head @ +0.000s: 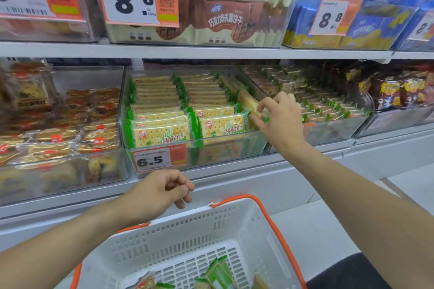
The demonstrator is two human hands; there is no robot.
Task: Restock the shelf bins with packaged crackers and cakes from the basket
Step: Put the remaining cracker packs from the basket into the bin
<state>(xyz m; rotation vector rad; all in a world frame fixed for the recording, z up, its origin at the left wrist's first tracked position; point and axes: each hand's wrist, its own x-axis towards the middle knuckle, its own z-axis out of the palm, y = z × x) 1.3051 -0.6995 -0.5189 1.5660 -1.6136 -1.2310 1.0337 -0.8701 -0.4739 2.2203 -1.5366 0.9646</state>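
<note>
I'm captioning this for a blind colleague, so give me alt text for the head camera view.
A person's right hand pinches a green cracker pack at the right end of a clear shelf bin priced 6.5. The left hand hangs loosely curled above a white basket with orange handles holding a few more packs.

Right hand point(279, 122) pinches cracker pack point(250, 103) in clear bin point(164, 148).
</note>
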